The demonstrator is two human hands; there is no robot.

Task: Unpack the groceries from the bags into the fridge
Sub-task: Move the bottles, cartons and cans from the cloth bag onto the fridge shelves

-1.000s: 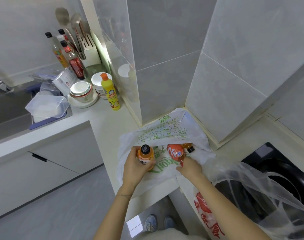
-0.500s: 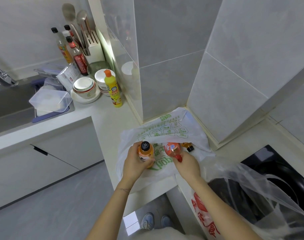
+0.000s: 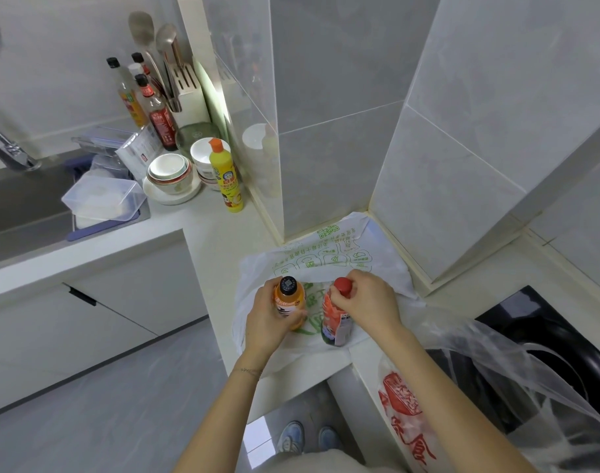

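Head view. Small kitchen, grey tiled walls, pale L-shaped counter (image 3: 220, 240) with a tiled column at its inner corner.

White bag with green print (image 3: 325, 257) lies flattened on the counter against the column's foot. Both hands are over it.

Left hand (image 3: 267, 319): fingers curled round the body of an orange bottle (image 3: 289, 302) with a black cap; bottle roughly upright, base on or just above the bag, cannot tell which.

Right hand (image 3: 366, 302): fingers closed on the neck of a red-capped bottle (image 3: 337, 322), just below the cap; bottle tilted, lower end toward the counter edge, red label showing. The two bottles are just beside each other, not touching.

Right of the hands: clear bag with red print (image 3: 407, 414), draped over the counter edge and partly over a black hob (image 3: 547, 336).

Far left: sink (image 3: 18, 199) and clear plastic container (image 3: 104, 198). Near them, stacked bowls (image 3: 170, 172), yellow squeeze bottle (image 3: 225, 180), sauce bottles (image 3: 158, 114), knife block (image 3: 187, 93).

Below: shoes (image 3: 291, 436) on grey floor.
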